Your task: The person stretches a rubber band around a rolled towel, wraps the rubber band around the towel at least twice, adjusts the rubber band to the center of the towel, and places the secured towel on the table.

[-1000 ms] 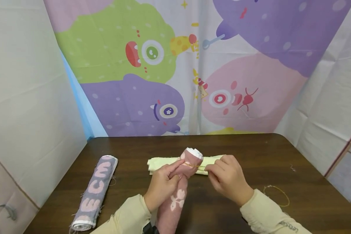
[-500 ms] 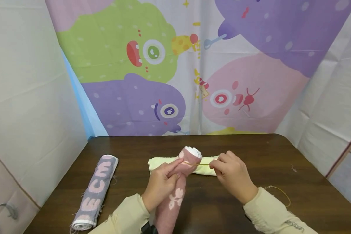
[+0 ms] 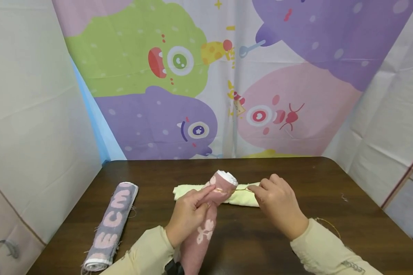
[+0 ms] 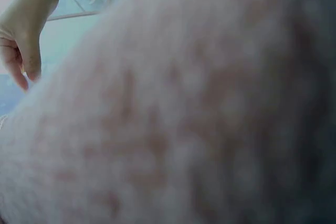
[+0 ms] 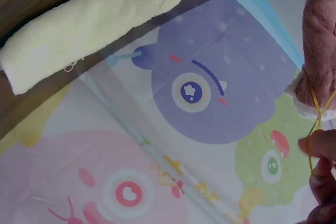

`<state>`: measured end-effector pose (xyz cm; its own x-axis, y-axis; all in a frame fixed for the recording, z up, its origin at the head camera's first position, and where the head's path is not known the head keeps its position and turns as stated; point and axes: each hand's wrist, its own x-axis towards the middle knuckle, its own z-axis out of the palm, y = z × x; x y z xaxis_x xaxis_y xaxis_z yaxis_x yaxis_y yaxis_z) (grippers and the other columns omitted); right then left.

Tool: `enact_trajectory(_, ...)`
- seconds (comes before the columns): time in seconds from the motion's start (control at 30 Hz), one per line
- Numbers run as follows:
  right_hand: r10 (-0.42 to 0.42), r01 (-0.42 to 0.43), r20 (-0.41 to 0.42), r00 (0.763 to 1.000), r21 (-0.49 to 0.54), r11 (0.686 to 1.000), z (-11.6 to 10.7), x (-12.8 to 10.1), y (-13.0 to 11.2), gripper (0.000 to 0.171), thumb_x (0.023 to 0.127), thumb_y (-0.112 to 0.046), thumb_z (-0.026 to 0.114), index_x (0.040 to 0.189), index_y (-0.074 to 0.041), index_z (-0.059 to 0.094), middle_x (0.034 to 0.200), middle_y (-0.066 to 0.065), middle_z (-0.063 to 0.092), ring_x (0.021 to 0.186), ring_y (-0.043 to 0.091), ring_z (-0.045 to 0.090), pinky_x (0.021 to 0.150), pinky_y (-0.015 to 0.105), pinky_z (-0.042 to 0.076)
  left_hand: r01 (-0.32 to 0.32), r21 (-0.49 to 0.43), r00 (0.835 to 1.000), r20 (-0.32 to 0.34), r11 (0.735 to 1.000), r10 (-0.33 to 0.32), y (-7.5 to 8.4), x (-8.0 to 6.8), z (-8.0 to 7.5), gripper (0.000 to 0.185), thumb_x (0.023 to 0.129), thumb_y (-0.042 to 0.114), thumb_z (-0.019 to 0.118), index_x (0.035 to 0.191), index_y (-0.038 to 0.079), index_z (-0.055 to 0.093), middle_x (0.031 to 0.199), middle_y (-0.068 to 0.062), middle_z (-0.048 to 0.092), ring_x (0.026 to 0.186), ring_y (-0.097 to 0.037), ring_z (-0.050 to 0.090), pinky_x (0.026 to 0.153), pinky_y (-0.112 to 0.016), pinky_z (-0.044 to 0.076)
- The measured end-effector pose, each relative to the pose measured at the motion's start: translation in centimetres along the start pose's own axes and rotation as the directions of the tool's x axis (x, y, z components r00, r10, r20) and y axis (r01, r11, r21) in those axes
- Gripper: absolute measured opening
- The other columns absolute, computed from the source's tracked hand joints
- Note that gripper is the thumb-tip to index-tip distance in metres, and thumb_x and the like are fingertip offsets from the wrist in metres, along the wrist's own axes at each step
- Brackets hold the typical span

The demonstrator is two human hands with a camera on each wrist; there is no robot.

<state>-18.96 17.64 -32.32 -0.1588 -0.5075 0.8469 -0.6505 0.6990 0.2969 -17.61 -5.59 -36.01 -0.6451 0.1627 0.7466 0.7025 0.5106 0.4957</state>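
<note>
My left hand (image 3: pixel 187 217) grips the pink rolled towel (image 3: pixel 206 221); my right hand (image 3: pixel 278 204), beside its top, pinches the rubber band (image 3: pixel 235 190) stretched around it.

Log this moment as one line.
left hand grips pink towel roll | right hand pinches rubber band stretched off roll's top | yellow towel behind

Pink letters "ECM" — on the grey rolled towel (image 3: pixel 111 226).

Dark table (image 3: pixel 330 183); rolled towels (image 3: pixel 111 225)
</note>
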Motion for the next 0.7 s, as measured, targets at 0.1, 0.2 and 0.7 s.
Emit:
enact_trajectory(0.1,-0.032,0.032,0.006,0.999,-0.060,0.998,0.1,0.0,-0.3,0.020,0.076,0.003,0.057,0.080,-0.008,0.073,0.056,0.003,0.045,0.050,0.022,0.035,0.042,0.030,0.026,0.011,0.003,1.000,0.007,1.000,-0.011,-0.1,-0.1,-0.1,0.051,0.066,-0.014,0.065,0.112,0.006,0.072,0.070,-0.003,0.059,0.063,-0.013,0.055,0.059,-0.028,0.048)
enact_trajectory(0.2,-0.052,0.056,0.034,0.998,-0.110,0.992,0.1,-0.2,-0.7,0.021,0.082,-0.007,0.055,0.088,-0.011,0.075,0.057,0.003,0.044,0.050,0.022,0.036,0.043,0.030,0.025,-0.012,0.018,1.000,0.008,1.000,0.012,-0.2,-0.2,-0.1,0.051,0.065,-0.015,0.065,0.112,0.006,0.072,0.070,-0.002,0.058,0.062,-0.012,0.055,0.059,-0.027,0.048)
enact_trajectory(0.7,-0.239,0.247,0.121,0.963,-0.057,0.967,-0.4,-0.4,-0.7,0.047,0.063,-0.041,0.074,0.101,-0.013,0.073,0.061,0.000,0.049,0.057,0.020,0.045,0.052,0.031,0.036,-0.376,0.247,0.920,0.218,0.893,0.327,-0.9,-0.5,0.2,0.034,0.079,-0.002,0.069,0.111,0.010,0.066,0.070,-0.004,0.047,0.047,-0.013,0.043,0.045,-0.022,0.043)
